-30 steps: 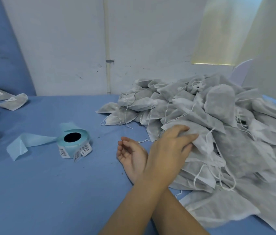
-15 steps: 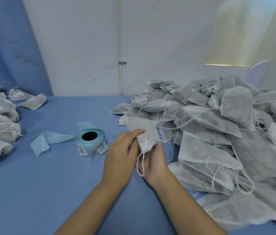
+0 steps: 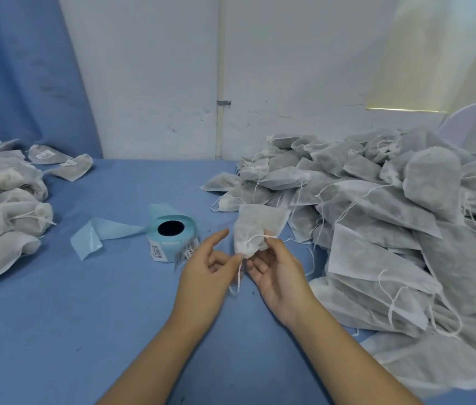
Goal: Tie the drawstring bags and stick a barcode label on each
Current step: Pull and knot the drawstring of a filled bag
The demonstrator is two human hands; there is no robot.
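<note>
While both hands hang just above the blue table (image 3: 84,317), the right hand (image 3: 277,276) lies palm up, fingers pinching the gathered neck of a white bag (image 3: 257,226); left hand (image 3: 210,276) fingers pinch its drawstring (image 3: 239,276), index straight. Bag sits between label roll (image 3: 171,238) and bag pile (image 3: 391,214)

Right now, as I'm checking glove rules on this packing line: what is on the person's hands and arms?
Nothing worn shows. The left hand and right hand are bare: no gloves, rings or watch in sight. Both forearms are uncovered down to the picture's bottom edge, no sleeve visible.
</note>
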